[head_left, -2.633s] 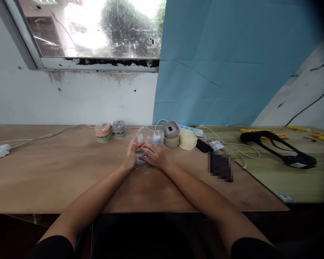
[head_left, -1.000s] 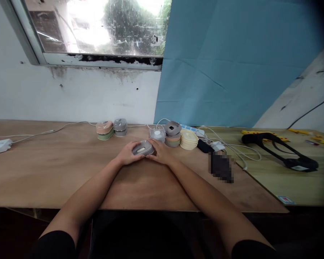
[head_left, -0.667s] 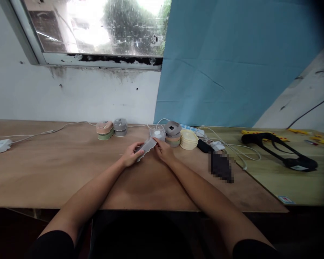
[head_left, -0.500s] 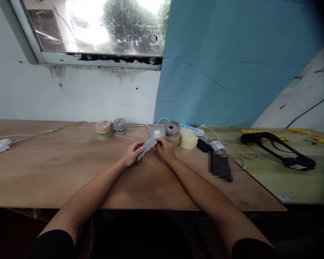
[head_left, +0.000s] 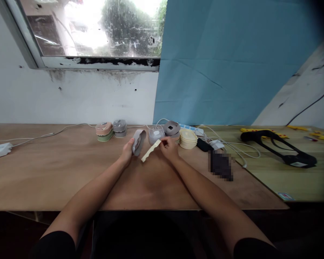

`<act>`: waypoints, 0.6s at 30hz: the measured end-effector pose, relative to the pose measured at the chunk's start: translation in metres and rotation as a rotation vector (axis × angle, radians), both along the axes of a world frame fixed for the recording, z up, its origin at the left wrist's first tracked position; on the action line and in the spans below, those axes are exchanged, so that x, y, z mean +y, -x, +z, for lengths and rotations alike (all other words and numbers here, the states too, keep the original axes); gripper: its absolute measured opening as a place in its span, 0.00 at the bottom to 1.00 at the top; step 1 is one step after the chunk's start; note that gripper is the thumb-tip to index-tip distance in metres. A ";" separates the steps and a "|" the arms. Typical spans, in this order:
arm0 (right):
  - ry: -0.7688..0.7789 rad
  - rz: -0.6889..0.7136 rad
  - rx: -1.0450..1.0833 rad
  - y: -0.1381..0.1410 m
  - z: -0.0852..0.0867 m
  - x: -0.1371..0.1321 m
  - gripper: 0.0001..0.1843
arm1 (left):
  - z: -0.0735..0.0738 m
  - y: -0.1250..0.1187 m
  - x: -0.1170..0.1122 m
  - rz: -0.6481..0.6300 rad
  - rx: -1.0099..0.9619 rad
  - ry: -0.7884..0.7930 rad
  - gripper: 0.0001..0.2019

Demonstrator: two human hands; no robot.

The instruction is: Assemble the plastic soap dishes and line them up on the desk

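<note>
Tilted up in my left hand [head_left: 127,153] is a grey hollow plastic band [head_left: 140,138], its open side showing. My right hand [head_left: 169,148] pinches one end of a pale cream strip [head_left: 151,151] with a wavy edge, whose other end points down and left over the table. A small gap separates the strip from the band. Just behind the hands sits a clear, rounded container [head_left: 155,135]. Close to my right hand are a stack with dark grey pieces [head_left: 172,127] on top and a stack of cream pieces [head_left: 188,136].
At the back left, a pink-and-green stack [head_left: 104,129] stands beside a grey one [head_left: 120,127]. White cables and a power strip [head_left: 191,128] run along the back right. A black pouch [head_left: 204,145], a pixelated dark patch [head_left: 220,165] and a black strap-like frame [head_left: 280,147] lie rightward.
The grey piece that both hands held has tilted up in my left hand. The cream strip, which did not show before, now hangs from my right hand, apart from the band.
</note>
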State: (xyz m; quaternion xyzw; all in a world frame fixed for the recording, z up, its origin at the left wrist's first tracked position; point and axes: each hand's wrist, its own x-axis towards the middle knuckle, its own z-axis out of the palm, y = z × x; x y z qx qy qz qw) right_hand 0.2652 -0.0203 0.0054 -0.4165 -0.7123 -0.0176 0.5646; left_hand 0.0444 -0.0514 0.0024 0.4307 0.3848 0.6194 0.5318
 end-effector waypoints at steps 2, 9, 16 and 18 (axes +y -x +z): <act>0.001 -0.026 0.137 -0.007 0.004 0.007 0.06 | 0.000 0.006 0.003 0.032 -0.020 0.001 0.29; 0.038 -0.308 0.840 -0.079 0.023 0.043 0.22 | -0.002 0.009 0.005 0.011 -0.113 -0.001 0.26; 0.149 -0.612 1.011 -0.137 0.003 0.056 0.26 | 0.002 0.005 0.000 -0.018 -0.118 0.066 0.23; 0.170 -0.599 0.938 -0.138 -0.001 0.055 0.28 | 0.004 0.005 0.000 -0.001 -0.122 0.074 0.23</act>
